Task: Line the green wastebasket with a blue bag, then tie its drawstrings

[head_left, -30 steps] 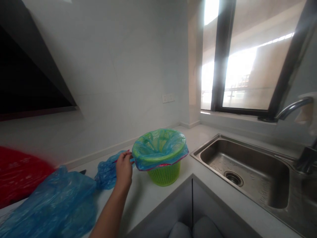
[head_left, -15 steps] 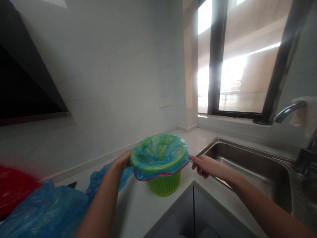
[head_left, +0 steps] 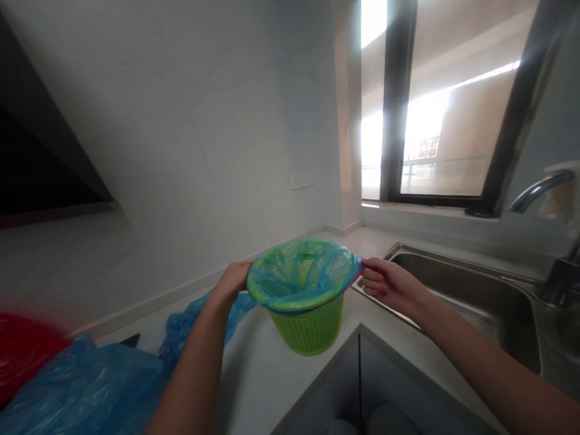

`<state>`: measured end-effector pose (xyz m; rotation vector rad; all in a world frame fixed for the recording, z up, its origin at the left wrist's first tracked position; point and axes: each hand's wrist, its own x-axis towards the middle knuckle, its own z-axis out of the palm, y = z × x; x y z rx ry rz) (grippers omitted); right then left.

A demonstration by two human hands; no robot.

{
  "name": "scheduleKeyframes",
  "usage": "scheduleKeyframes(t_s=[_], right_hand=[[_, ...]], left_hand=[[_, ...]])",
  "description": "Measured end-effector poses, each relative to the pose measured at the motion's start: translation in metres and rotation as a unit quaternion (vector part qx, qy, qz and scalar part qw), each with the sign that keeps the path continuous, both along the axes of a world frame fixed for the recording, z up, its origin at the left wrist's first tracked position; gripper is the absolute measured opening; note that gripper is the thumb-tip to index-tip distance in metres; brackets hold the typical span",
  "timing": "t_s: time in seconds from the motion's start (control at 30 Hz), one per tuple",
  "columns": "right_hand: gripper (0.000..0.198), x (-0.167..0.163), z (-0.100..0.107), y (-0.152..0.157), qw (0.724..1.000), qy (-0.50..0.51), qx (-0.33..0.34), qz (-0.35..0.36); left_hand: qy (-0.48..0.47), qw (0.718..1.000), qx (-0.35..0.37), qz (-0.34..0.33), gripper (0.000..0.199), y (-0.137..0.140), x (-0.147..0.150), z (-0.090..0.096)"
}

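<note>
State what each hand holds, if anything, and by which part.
The right hand pinches the blue bag by its edge, right of the green basket. The left hand is at the basket's left rim; whether it grips is hidden.

A green basket (head_left: pixel 308 332), lined with a thin blue bag (head_left: pixel 296 287), is touched at the left of its rim by the left hand (head_left: pixel 235 278), while the bag's edge is pinched by the right hand (head_left: pixel 385 282). Crumpled blue plastic (head_left: pixel 102 383) is spread on the surface (head_left: pixel 260 374) at left.
</note>
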<state>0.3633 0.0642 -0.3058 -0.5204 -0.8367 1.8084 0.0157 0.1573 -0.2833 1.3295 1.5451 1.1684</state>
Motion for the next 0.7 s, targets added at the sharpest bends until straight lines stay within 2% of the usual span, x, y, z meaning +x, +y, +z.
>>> scheduleKeyframes(t_s=[0.07, 0.2, 0.33, 0.5, 0.7], right_hand=[[0.04, -0.002, 0.003, -0.004, 1.0, 0.008, 0.01, 0.009], [0.01, -0.006, 0.007, -0.013, 0.999, -0.012, 0.036, 0.013], [0.025, -0.009, 0.011, -0.021, 0.997, -0.034, 0.069, 0.027], [0.021, -0.012, 0.015, -0.028, 0.993, -0.057, 0.082, 0.055], [0.021, -0.018, 0.014, -0.033, 0.991, -0.057, 0.092, 0.082]], left_hand=[[0.013, 1.0, 0.016, 0.007, 0.02, 0.0, 0.004, 0.001], [0.01, 0.999, 0.037, 0.004, 0.024, -0.007, 0.014, 0.006], [-0.002, 0.999, 0.05, 0.01, 0.023, -0.017, 0.023, 0.012], [-0.071, 0.997, 0.025, 0.003, 0.025, -0.02, 0.031, 0.014], [-0.118, 0.991, 0.033, -0.062, 0.032, -0.017, 0.035, 0.012]])
